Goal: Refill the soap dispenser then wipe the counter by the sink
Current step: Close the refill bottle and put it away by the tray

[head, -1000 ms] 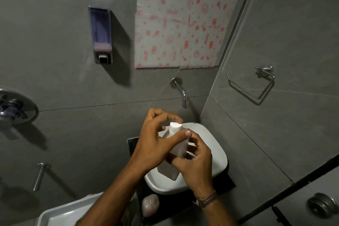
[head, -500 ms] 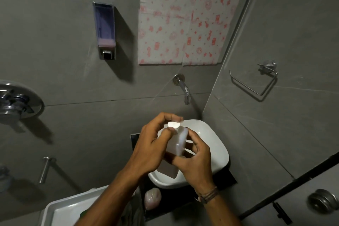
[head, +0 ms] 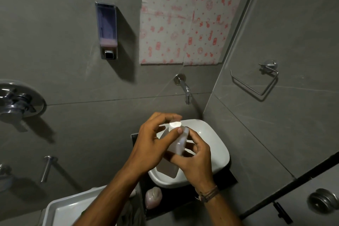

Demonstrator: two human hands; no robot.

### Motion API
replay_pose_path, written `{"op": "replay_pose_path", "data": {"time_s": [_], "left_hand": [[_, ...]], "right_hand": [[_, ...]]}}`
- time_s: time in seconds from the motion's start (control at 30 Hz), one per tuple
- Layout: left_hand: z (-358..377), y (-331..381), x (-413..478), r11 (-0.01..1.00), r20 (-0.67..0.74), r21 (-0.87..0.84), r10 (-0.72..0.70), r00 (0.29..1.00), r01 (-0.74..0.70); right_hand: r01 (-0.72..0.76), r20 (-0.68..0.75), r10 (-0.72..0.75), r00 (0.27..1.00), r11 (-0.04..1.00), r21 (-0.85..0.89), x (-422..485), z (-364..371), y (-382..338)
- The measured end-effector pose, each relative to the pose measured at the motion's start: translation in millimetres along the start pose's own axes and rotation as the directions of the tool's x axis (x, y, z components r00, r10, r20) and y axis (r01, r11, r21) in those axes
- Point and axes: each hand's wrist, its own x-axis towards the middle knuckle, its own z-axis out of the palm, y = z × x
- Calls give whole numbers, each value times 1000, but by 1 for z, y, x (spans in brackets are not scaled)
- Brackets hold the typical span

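Head view: at lower centre our right hand [head: 194, 159] gripped the translucent refill bottle [head: 176, 149] upright; our left hand [head: 152, 143] pinched its white cap [head: 175, 124].

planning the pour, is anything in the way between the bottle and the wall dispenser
Nothing visible stands in the open space between the refill bottle, held in both hands over the sink, and the soap dispenser up to the left on the wall. The bottle's white cap looks to be still on, with the left hand at it.
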Motion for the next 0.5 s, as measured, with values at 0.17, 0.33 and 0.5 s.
{"op": "replay_pose_path", "data": {"time_s": [0.17,0.33,0.5], "left_hand": [[0,-4,0,998,104,-57,-15,994,21],[-47,-21,4,840,487,-292,-281,827,457],[-103,-42,-23,812,754,-281,-143,641,512]], "right_hand": [[-17,25,16,1000,1000,11,1,-2,1],[-97,262,83,962,995,40,10,-10,2],[-265,507,157,848,953,149,19,21,11]]}}
